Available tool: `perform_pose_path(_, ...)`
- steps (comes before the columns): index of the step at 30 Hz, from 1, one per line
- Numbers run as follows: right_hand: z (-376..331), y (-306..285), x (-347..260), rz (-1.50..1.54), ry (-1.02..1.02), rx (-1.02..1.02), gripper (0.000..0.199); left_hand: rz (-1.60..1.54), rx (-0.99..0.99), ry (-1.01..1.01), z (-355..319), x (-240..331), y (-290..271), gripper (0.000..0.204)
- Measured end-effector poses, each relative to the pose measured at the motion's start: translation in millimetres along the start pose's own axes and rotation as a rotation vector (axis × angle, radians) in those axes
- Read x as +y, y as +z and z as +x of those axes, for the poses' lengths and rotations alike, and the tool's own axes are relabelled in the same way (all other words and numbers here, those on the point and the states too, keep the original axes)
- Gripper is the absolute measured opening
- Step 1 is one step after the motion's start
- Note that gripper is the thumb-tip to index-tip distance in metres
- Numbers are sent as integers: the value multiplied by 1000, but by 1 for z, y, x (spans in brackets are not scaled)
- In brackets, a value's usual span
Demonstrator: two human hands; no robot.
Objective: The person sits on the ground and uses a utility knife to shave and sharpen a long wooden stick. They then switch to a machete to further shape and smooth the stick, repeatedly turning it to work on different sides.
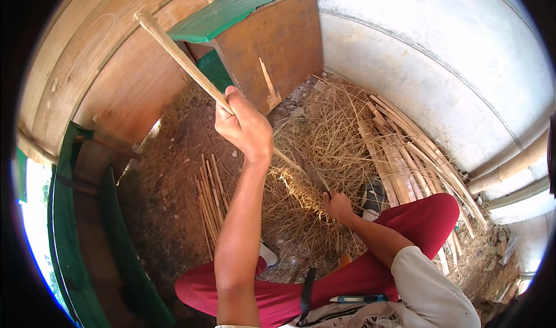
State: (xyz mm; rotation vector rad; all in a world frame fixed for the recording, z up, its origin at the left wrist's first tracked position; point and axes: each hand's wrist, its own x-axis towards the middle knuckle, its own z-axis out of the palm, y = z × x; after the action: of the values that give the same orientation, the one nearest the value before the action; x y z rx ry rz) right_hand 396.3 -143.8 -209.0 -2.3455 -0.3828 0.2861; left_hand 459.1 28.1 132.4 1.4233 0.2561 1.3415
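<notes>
My left hand [248,126] is closed in a fist around a long, pale bamboo strip [180,60]. The strip slants from the upper left, through the fist, down toward the middle. My right hand [339,207] grips a knife whose dark blade [310,170] points up and left; its handle is hidden in the fingers. The strip's lower end lies close to the blade, and whether they touch is hard to make out. Thin shavings [315,105] are heaped under and around both.
Split bamboo strips [399,154] lie piled at right beside a dark shoe [373,195]. Thinner sticks [209,198] lie at left. A brown wooden box [272,50] with a green cover stands ahead against a pale wall [405,27]. A box cutter [359,298] rests at my lap.
</notes>
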Motion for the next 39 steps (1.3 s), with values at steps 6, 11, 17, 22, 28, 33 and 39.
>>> perform_pose_path(6,3,12,14,-30,-9,-112,43,-63,-58,-59,3,2,-9,36)
perform_pose_path(11,5,11,15,-83,-29,-104,43,-182,-381,-342,38,1,-28,37)
perform_pose_path(17,4,6,10,-45,-51,-48,43,-44,-470,-60,24,-10,-26,37)
perform_pose_path(22,7,0,4,-30,-58,61,45,46,-168,16,17,-26,-12,37)
perform_pose_path(28,3,-9,-6,-104,-6,22,46,180,-48,104,20,-24,-9,33)
perform_pose_path(33,-9,4,25,-173,-30,-61,45,184,-68,57,16,-20,-1,33)
perform_pose_path(39,-8,5,23,-177,-24,-104,44,199,-68,89,19,-20,-6,33)
